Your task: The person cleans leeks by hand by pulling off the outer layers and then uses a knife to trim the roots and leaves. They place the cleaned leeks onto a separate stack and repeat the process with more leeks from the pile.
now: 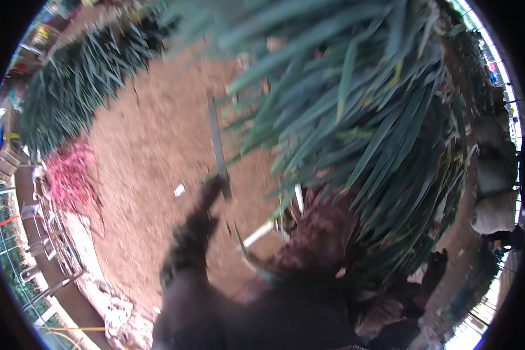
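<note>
My left hand (211, 192), dark and apparently gloved, reaches forward over bare soil. Its fingers are closed across the lower part of a long flat grey strip (217, 135); blur hides whether this is a blade. To the right, a large heap of long green leaves (354, 109), like Welsh onions or leeks, spreads over much of the view and partly covers my patterned maroon trouser leg (319, 227). A pale stalk (258, 234) lies near that leg. At the lower right is a dark finger-like shape (437, 262); I cannot tell whether it is my right hand.
Another row of green leafy stalks (87, 78) lies at the upper left, beside a tangle of pink strings (73, 175). A white scrap (179, 190) rests on the brown soil (135, 188). Whitish sheeting (127, 319) edges the lower left. Pale sacks (494, 210) stand at the right.
</note>
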Action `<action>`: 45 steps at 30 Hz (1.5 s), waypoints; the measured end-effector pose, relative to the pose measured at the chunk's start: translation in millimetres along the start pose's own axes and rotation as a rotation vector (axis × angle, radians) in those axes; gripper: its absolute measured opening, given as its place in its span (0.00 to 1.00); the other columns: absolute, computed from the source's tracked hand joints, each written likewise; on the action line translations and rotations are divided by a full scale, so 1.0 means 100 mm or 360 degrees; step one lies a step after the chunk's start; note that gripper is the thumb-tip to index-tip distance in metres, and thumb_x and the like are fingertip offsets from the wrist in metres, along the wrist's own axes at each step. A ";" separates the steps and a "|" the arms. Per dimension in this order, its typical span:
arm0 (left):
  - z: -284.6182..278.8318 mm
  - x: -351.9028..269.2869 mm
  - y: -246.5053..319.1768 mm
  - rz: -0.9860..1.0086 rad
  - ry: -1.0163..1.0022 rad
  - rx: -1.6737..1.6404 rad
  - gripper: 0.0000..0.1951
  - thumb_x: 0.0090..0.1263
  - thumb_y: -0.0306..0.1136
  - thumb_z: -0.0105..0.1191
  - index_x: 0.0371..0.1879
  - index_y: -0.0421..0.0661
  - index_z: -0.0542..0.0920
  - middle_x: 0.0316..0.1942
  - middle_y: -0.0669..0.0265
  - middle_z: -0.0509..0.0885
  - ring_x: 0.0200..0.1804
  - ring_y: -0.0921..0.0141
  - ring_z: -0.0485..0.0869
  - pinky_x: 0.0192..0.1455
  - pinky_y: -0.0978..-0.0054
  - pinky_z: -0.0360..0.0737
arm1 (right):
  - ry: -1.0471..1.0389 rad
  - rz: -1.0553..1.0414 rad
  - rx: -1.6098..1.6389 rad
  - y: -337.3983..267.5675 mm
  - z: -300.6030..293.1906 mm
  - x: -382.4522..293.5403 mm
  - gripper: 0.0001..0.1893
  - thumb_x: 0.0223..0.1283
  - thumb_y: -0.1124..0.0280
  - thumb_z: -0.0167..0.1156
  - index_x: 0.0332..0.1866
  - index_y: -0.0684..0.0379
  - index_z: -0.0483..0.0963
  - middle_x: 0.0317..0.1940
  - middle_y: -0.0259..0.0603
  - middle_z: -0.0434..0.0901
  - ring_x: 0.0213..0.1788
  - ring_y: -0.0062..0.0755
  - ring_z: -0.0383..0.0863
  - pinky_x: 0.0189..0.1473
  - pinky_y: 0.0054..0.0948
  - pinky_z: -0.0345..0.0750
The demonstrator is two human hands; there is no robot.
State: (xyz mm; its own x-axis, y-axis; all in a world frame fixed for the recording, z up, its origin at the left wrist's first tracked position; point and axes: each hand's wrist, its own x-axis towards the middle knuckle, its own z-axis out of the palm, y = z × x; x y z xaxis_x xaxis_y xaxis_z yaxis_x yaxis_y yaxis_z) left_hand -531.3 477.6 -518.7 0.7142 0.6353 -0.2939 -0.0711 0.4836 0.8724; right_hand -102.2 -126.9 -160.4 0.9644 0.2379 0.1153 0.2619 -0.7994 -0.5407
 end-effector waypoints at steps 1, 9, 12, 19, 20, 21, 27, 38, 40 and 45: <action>0.63 -0.10 0.28 -0.0068 -0.0028 -0.0082 0.11 0.73 0.39 0.52 0.41 0.42 0.78 0.33 0.68 0.80 0.33 0.71 0.80 0.36 0.71 0.80 | 0.0180 -0.0026 0.0013 -0.29 -0.01 0.05 0.26 0.63 0.72 0.61 0.66 0.63 0.67 0.52 0.43 0.79 0.50 0.37 0.79 0.54 0.33 0.75; 1.38 -1.41 1.60 0.0614 0.0553 0.0241 0.09 0.67 0.31 0.52 0.43 0.42 0.75 0.35 0.67 0.79 0.39 0.73 0.78 0.44 0.74 0.77 | 0.0120 -0.1108 0.0239 -2.81 0.62 0.20 0.23 0.57 0.71 0.66 0.58 0.63 0.73 0.48 0.45 0.80 0.51 0.43 0.80 0.55 0.37 0.75; 1.78 -1.73 2.16 0.0879 0.0530 0.0485 0.06 0.70 0.26 0.48 0.43 0.42 0.74 0.34 0.68 0.77 0.35 0.73 0.78 0.38 0.75 0.77 | 0.0151 -0.1702 0.0235 -3.26 0.68 0.07 0.27 0.52 0.66 0.70 0.59 0.59 0.73 0.52 0.45 0.79 0.58 0.51 0.77 0.59 0.45 0.74; 3.07 -1.95 2.56 0.0111 -0.0533 0.1071 0.06 0.74 0.28 0.52 0.44 0.41 0.78 0.39 0.67 0.81 0.43 0.73 0.79 0.48 0.73 0.76 | 0.0556 -0.1997 0.0090 -2.91 0.31 0.06 0.32 0.46 0.65 0.69 0.61 0.53 0.70 0.61 0.43 0.72 0.75 0.60 0.57 0.73 0.56 0.58; 3.25 -1.94 2.53 0.0017 -0.0753 0.1040 0.06 0.74 0.27 0.52 0.45 0.41 0.79 0.41 0.66 0.80 0.45 0.73 0.79 0.49 0.74 0.76 | 0.0558 -0.1983 0.0104 -2.80 0.24 0.10 0.32 0.46 0.65 0.69 0.61 0.53 0.70 0.61 0.43 0.72 0.75 0.60 0.57 0.73 0.56 0.58; 3.44 -1.93 2.52 0.0116 -0.0944 0.0926 0.09 0.75 0.29 0.52 0.49 0.40 0.78 0.43 0.66 0.80 0.47 0.73 0.78 0.50 0.73 0.75 | 0.0616 -0.1849 -0.0071 -2.70 0.15 0.12 0.32 0.45 0.65 0.69 0.61 0.53 0.71 0.61 0.43 0.72 0.75 0.60 0.57 0.74 0.57 0.57; 3.85 -1.77 2.16 0.0000 -0.1624 0.0906 0.13 0.76 0.34 0.51 0.52 0.40 0.77 0.42 0.65 0.79 0.45 0.75 0.76 0.49 0.72 0.75 | 0.0467 -0.1651 -0.0574 -1.40 -0.19 0.30 0.31 0.44 0.66 0.69 0.58 0.56 0.72 0.59 0.46 0.73 0.72 0.56 0.62 0.73 0.59 0.59; 4.41 -1.08 2.82 -0.0043 -0.2105 0.1746 0.14 0.70 0.31 0.56 0.52 0.40 0.79 0.42 0.66 0.82 0.47 0.74 0.80 0.51 0.75 0.78 | 0.0131 -0.1331 -0.0597 -0.11 -0.44 -0.04 0.15 0.49 0.70 0.63 0.44 0.61 0.77 0.42 0.47 0.79 0.42 0.49 0.78 0.40 0.42 0.76; 4.46 -0.63 3.01 0.0805 -0.1548 0.1766 0.11 0.73 0.33 0.55 0.50 0.43 0.78 0.39 0.68 0.81 0.41 0.76 0.79 0.46 0.77 0.78 | -0.0096 -0.1171 -0.0852 0.08 -0.53 -0.09 0.14 0.54 0.69 0.61 0.46 0.55 0.75 0.43 0.43 0.77 0.41 0.47 0.77 0.39 0.43 0.74; 4.61 0.02 3.19 0.1414 -0.0621 0.1938 0.17 0.68 0.31 0.59 0.54 0.43 0.77 0.43 0.60 0.82 0.43 0.65 0.82 0.46 0.70 0.79 | -0.0126 0.0041 0.0046 -0.19 -0.60 -0.49 0.14 0.65 0.75 0.57 0.55 0.62 0.71 0.28 0.49 0.76 0.23 0.43 0.73 0.30 0.40 0.72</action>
State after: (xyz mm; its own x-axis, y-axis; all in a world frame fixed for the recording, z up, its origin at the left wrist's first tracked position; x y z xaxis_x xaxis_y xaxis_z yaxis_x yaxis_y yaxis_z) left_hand -231.8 355.2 -60.8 0.8947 0.1587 0.4174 -0.1043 -0.8346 0.5409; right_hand -152.0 -156.6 -106.1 0.9647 0.2610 0.0357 0.2347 -0.7899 -0.5665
